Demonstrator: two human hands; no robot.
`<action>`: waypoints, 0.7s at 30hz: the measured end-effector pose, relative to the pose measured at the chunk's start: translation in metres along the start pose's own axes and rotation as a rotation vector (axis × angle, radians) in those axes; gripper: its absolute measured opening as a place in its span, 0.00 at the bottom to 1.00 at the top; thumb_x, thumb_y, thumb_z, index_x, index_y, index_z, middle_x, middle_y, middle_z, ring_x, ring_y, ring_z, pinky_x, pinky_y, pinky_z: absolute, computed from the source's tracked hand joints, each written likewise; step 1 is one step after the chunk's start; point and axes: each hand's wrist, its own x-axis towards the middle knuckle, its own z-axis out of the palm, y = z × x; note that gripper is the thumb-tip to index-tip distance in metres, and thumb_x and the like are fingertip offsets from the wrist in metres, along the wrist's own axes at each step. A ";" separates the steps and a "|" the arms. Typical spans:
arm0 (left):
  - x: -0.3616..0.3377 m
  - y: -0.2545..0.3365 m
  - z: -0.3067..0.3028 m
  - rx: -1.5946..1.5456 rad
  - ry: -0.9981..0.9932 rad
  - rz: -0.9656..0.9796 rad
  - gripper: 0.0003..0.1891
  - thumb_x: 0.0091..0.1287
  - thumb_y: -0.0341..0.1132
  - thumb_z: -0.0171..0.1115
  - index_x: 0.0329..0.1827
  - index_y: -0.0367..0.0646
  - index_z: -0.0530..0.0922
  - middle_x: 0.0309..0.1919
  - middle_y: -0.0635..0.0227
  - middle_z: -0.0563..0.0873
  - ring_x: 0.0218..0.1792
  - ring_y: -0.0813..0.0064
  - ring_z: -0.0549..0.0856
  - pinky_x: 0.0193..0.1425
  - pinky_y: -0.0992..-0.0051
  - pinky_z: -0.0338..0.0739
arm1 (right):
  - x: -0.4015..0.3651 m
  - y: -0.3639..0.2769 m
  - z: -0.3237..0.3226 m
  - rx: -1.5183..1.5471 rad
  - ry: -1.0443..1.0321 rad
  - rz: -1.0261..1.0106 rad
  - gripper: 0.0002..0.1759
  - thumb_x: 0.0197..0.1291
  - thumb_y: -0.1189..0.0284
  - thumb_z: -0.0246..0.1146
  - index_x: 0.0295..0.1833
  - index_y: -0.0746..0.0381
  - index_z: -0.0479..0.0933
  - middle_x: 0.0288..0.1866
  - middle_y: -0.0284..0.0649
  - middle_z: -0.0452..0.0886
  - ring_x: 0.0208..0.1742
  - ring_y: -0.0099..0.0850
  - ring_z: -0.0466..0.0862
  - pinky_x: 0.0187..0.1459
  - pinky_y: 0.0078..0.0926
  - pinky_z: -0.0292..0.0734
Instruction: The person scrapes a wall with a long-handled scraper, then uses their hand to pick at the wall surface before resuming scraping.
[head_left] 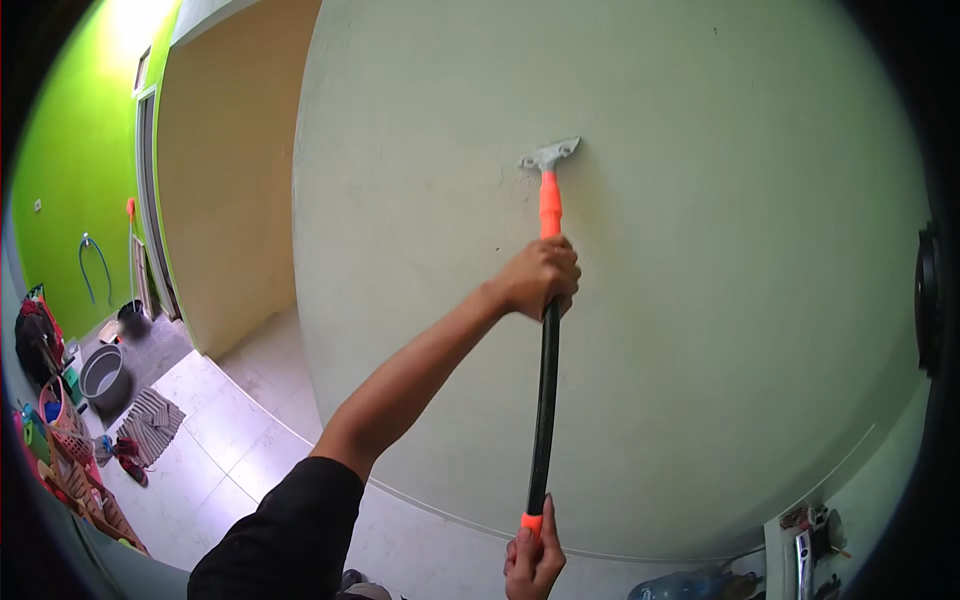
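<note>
A long-handled scraper (548,390) stands almost upright in front of the pale wall (720,280). Its grey metal head (549,154) meets the wall surface, tilted slightly up to the right. Below the head is an orange collar, then a black shaft with an orange end. My left hand (540,278) wraps around the upper shaft just under the orange collar, its arm reaching in from the lower left in a black sleeve. Down at the orange end, my right hand (535,562) grips the handle, one finger extended along it. Small marks and flakes show on the wall near the head.
To the left, a grey tub (104,374), a striped mat (151,424) and a pink basket (65,425) lie on the floor. A doorway opens beside the green wall (60,190). Bottom right holds a bluish plastic object (680,584) and a white shelf edge (775,560).
</note>
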 end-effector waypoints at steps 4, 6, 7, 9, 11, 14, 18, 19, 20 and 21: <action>-0.014 0.015 0.009 -0.023 0.008 -0.007 0.14 0.39 0.25 0.64 0.13 0.50 0.66 0.15 0.76 0.69 0.24 0.69 0.75 0.41 0.69 0.74 | -0.013 0.032 -0.016 -0.072 -0.023 -0.049 0.28 0.81 0.75 0.58 0.82 0.62 0.66 0.28 0.22 0.68 0.24 0.13 0.62 0.26 0.14 0.61; -0.040 0.040 0.023 -0.069 -0.011 -0.032 0.14 0.40 0.25 0.65 0.13 0.50 0.66 0.15 0.76 0.69 0.24 0.69 0.76 0.41 0.69 0.74 | -0.043 0.063 -0.025 -0.041 -0.001 0.004 0.28 0.81 0.75 0.57 0.83 0.62 0.66 0.28 0.22 0.68 0.24 0.13 0.62 0.26 0.14 0.61; -0.053 0.051 0.030 -0.111 -0.025 -0.054 0.14 0.41 0.24 0.65 0.13 0.50 0.66 0.15 0.75 0.69 0.25 0.69 0.77 0.41 0.69 0.74 | -0.051 0.073 -0.029 -0.010 -0.003 0.044 0.28 0.81 0.75 0.57 0.83 0.62 0.66 0.29 0.22 0.68 0.24 0.13 0.62 0.26 0.14 0.61; -0.056 0.047 0.029 -0.036 -0.037 -0.027 0.14 0.41 0.26 0.65 0.13 0.51 0.66 0.15 0.75 0.70 0.26 0.69 0.78 0.42 0.68 0.75 | -0.055 0.068 -0.022 0.057 0.003 0.129 0.28 0.81 0.75 0.57 0.82 0.62 0.66 0.29 0.22 0.68 0.24 0.13 0.62 0.26 0.14 0.61; -0.045 0.016 0.028 0.000 0.051 0.038 0.14 0.40 0.30 0.67 0.12 0.50 0.66 0.16 0.73 0.72 0.28 0.68 0.79 0.46 0.67 0.77 | -0.031 0.054 -0.014 0.017 -0.036 0.007 0.28 0.81 0.75 0.57 0.83 0.62 0.65 0.28 0.23 0.68 0.24 0.13 0.62 0.25 0.15 0.62; -0.002 -0.005 -0.004 0.039 -0.024 -0.020 0.13 0.41 0.30 0.66 0.13 0.50 0.67 0.17 0.73 0.73 0.28 0.66 0.78 0.45 0.66 0.76 | 0.012 0.002 -0.003 -0.107 -0.052 -0.098 0.29 0.81 0.75 0.57 0.83 0.63 0.65 0.27 0.23 0.68 0.24 0.14 0.63 0.25 0.15 0.62; -0.023 0.011 0.008 -0.032 0.013 -0.004 0.13 0.40 0.27 0.66 0.14 0.50 0.68 0.16 0.75 0.70 0.25 0.67 0.76 0.41 0.66 0.75 | -0.018 0.012 -0.008 -0.075 -0.034 -0.002 0.29 0.81 0.74 0.58 0.83 0.63 0.65 0.26 0.23 0.68 0.24 0.14 0.62 0.27 0.16 0.63; -0.043 0.023 0.019 -0.009 0.017 -0.030 0.13 0.40 0.27 0.66 0.14 0.51 0.68 0.16 0.76 0.71 0.26 0.68 0.77 0.42 0.67 0.76 | -0.029 0.030 -0.012 -0.047 -0.032 0.012 0.29 0.81 0.74 0.58 0.83 0.63 0.65 0.26 0.23 0.68 0.24 0.14 0.62 0.27 0.16 0.63; -0.061 0.039 0.025 -0.013 -0.003 -0.037 0.13 0.40 0.27 0.66 0.14 0.52 0.68 0.17 0.76 0.71 0.27 0.70 0.77 0.43 0.68 0.76 | -0.041 0.051 -0.016 -0.045 -0.041 0.010 0.28 0.81 0.74 0.58 0.83 0.63 0.66 0.26 0.23 0.68 0.24 0.14 0.62 0.27 0.16 0.63; -0.076 0.054 0.025 -0.073 -0.057 -0.052 0.14 0.39 0.26 0.67 0.13 0.52 0.67 0.16 0.77 0.70 0.26 0.69 0.78 0.41 0.69 0.76 | -0.057 0.072 -0.022 -0.047 -0.046 0.014 0.28 0.81 0.74 0.58 0.82 0.63 0.66 0.26 0.23 0.68 0.25 0.14 0.63 0.27 0.16 0.63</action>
